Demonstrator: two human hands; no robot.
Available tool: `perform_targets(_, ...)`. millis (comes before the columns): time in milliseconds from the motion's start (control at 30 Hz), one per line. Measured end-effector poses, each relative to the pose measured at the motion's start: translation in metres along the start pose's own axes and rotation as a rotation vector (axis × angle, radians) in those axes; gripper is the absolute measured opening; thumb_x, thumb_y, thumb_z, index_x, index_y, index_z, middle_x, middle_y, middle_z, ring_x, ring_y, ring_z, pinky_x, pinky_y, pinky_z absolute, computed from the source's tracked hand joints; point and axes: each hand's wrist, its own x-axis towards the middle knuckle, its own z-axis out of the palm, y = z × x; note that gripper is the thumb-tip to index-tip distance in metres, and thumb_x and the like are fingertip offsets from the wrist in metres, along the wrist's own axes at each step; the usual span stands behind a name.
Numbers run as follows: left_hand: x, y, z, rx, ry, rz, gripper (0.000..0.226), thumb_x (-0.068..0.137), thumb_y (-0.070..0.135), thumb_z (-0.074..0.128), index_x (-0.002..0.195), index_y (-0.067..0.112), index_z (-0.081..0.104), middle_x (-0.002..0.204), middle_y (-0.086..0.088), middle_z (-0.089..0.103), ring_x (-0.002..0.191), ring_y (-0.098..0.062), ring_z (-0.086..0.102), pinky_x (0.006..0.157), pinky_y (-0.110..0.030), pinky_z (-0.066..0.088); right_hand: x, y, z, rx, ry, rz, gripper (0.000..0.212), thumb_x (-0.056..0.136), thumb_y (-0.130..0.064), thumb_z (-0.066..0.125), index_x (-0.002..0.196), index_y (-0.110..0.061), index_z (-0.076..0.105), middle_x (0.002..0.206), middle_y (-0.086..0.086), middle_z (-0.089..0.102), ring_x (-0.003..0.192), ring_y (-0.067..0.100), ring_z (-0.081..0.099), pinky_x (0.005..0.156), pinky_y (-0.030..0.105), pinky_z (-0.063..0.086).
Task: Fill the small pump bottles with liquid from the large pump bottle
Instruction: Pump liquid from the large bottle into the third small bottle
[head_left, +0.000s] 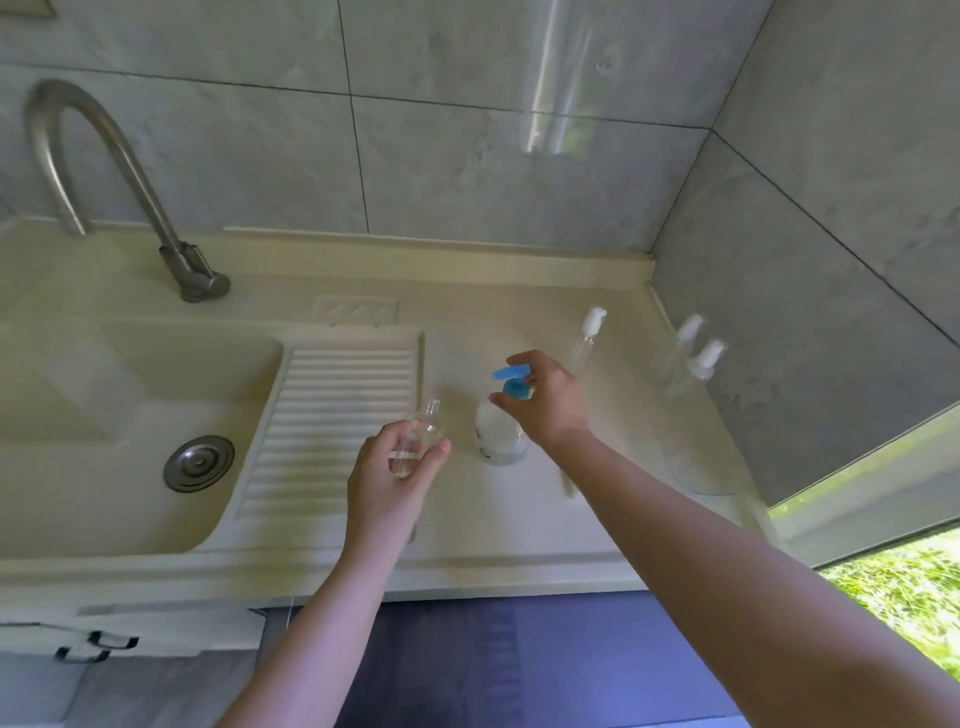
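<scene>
Nearest, the left hand (387, 467) curls its fingers round a small clear uncapped bottle (418, 439), lifted and tilted with its open neck towards the large white bottle with the blue pump head (500, 421), which stands just beside it on the pale table (519, 525). The right hand (545, 402) hovers over that pump, fingers spread and thumb by the collar, gripping nothing. If the neck sits off the spout when the pump is pressed, liquid would likely spill; farther back stand three clear capped bottles (584, 343).
</scene>
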Motion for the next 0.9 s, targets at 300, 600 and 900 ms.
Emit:
perform_targets(300,0.013,-0.003,0.01,0.027,-0.083,-0.02,0.025,0.08,0.031,0.079,0.102,0.036,0.069,0.1,0.007,0.067,0.088,0.004,0.06,0.072,-0.011,0.044,-0.001,0.009,-0.012,0.156,-0.229,-0.102,0.068,0.075,-0.013,0.086,0.137,-0.022,0.058,0.113,-0.003,0.073,0.108,0.009,0.067,0.106,0.026,0.047)
perform_targets(600,0.03,-0.007,0.015,0.101,-0.178,0.072,0.038,0.076,0.024,0.084,0.097,0.044,0.059,0.106,0.008,0.068,0.096,0.002,0.062,0.08,-0.008,0.043,0.001,0.008,-0.035,0.304,-0.338,-0.199,0.056,0.085,-0.004,0.073,0.136,-0.023,0.059,0.135,-0.008,0.06,0.123,0.003,0.058,0.109,0.022,0.042)
perform_targets(900,0.062,-0.016,0.044,0.095,-0.33,0.129,0.04,0.071,0.041,0.076,0.097,0.031,0.047,0.118,0.02,0.065,0.118,-0.005,0.06,0.106,-0.043,0.045,0.013,0.009,-0.05,0.211,-0.351,-0.229,0.031,0.087,-0.003,0.073,0.116,-0.015,0.073,0.112,-0.004,0.074,0.1,0.003,0.07,0.094,0.026,0.055)
